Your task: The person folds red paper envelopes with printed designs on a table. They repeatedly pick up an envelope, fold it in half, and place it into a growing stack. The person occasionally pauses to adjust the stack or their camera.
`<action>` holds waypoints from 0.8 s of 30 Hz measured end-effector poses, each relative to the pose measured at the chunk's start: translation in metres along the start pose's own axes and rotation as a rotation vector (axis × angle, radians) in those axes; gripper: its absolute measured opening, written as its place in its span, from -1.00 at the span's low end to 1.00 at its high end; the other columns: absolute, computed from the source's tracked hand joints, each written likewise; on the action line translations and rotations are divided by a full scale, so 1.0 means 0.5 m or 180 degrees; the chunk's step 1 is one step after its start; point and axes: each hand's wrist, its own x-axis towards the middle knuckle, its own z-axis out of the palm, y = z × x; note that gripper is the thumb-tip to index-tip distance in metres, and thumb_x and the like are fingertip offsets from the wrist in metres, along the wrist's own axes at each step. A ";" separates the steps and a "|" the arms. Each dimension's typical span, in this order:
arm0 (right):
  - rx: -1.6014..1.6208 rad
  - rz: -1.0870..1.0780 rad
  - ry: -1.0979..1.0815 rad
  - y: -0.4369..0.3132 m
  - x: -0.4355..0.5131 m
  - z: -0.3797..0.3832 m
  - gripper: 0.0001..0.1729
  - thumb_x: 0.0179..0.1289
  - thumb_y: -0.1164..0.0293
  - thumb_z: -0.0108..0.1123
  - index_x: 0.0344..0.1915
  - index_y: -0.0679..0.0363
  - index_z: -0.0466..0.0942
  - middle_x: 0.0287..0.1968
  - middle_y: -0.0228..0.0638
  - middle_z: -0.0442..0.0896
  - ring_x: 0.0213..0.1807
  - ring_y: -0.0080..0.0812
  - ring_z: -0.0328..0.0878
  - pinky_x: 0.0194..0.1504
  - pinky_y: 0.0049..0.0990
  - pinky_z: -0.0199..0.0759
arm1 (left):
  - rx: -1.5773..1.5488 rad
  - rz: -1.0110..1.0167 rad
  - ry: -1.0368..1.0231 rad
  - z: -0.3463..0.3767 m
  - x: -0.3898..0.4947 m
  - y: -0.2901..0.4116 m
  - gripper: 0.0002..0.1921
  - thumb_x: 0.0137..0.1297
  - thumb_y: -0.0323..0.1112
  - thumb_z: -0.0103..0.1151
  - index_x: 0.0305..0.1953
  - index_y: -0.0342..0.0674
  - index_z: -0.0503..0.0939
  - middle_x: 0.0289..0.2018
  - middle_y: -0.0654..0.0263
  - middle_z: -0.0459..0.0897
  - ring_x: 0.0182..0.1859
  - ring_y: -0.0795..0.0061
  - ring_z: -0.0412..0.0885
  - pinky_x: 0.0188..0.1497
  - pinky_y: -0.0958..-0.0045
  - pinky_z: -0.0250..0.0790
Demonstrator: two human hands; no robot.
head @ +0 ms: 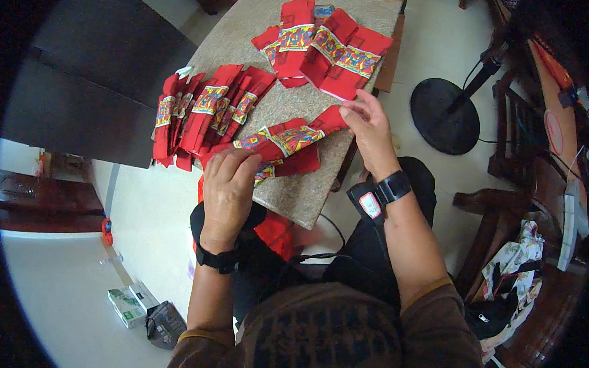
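Observation:
My left hand (pixel 229 181) lies over the lower left end of a red printed paper or cloth strip (pixel 296 139); its fingertips are partly hidden. The strip's upper right end is pinched between the thumb and fingers of my right hand (pixel 367 121). Under it, more red printed pieces (pixel 300 164) rest on the stone-like tabletop (pixel 294 198). Several folded red pieces with a colourful patterned band (pixel 210 100) stand in a bunch at the table's left edge. Another fanned-out group (pixel 294 40) lies at the far side.
Dark panels (pixel 108 75) adjoin the table's left side. A round black stand base (pixel 445 116) is on the floor at right, near wooden furniture (pixel 483 200). Red material (pixel 275 234) hangs below the near table edge. Boxes (pixel 127 304) and a dark bag (pixel 165 324) lie lower left.

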 end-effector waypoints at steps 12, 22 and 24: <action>-0.3255 -0.2657 -0.1316 0.038 -0.086 0.121 -0.29 0.30 0.00 0.17 0.24 0.31 0.38 0.31 -0.02 0.38 0.40 -0.01 0.23 0.42 0.01 -0.01 | 0.0435 -0.0711 -0.0226 -0.018 -0.077 -0.046 -0.72 0.08 -0.47 0.24 -0.12 -0.22 0.63 0.02 0.18 0.61 0.17 0.09 0.50 0.24 0.09 0.31; -0.3578 -0.2092 -0.1831 0.075 -0.086 0.111 -0.20 0.22 0.17 0.18 0.38 0.33 0.23 0.45 0.00 0.20 0.50 -0.02 0.09 0.50 -0.06 -0.14 | -0.0135 -0.0751 -0.0705 0.103 -0.014 0.008 -0.38 0.33 -0.06 0.14 0.33 -0.27 0.35 0.34 0.05 0.35 0.42 0.02 0.23 0.46 0.01 -0.01; -0.3744 -0.2101 -0.1778 0.070 -0.078 0.088 -0.11 0.20 0.04 0.23 0.38 0.36 0.22 0.45 0.00 0.20 0.51 -0.05 0.09 0.51 -0.09 -0.17 | 0.0018 -0.0830 -0.0934 0.106 -0.024 0.000 -0.33 0.37 0.03 0.07 0.36 -0.27 0.30 0.38 0.02 0.30 0.45 0.02 0.17 0.47 0.01 -0.05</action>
